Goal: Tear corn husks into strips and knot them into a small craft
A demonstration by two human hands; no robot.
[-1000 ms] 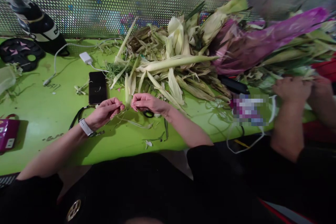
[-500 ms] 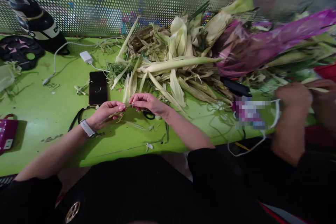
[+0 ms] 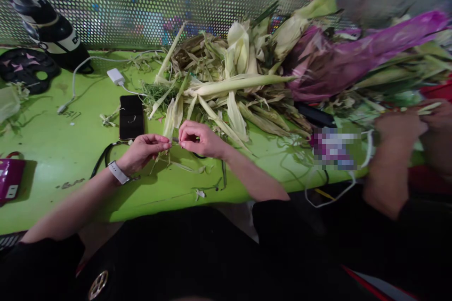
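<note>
My left hand (image 3: 143, 150), with a white watch on the wrist, and my right hand (image 3: 198, 138) meet fingertip to fingertip just above the green table (image 3: 63, 150). Both pinch a thin green leaf strip (image 3: 174, 140) stretched between them. Pale loose strips hang and lie under my left hand. Directly behind my fingers lies a big heap of pale yellow-green leaves and husks (image 3: 226, 80). Black scissors are mostly hidden under my right hand.
A black phone (image 3: 131, 117) lies left of the heap, with a white charger (image 3: 115, 76) and cable behind it. A dark bottle (image 3: 49, 28) stands at the back left by the perforated metal wall. On the right, another person's hands (image 3: 406, 127) work at leaves beside purple wrapping (image 3: 353, 56).
My two hands have drawn closer together over the strip, and my right hand has curled lower over the scissors. The other person's hands shifted slightly at the right.
</note>
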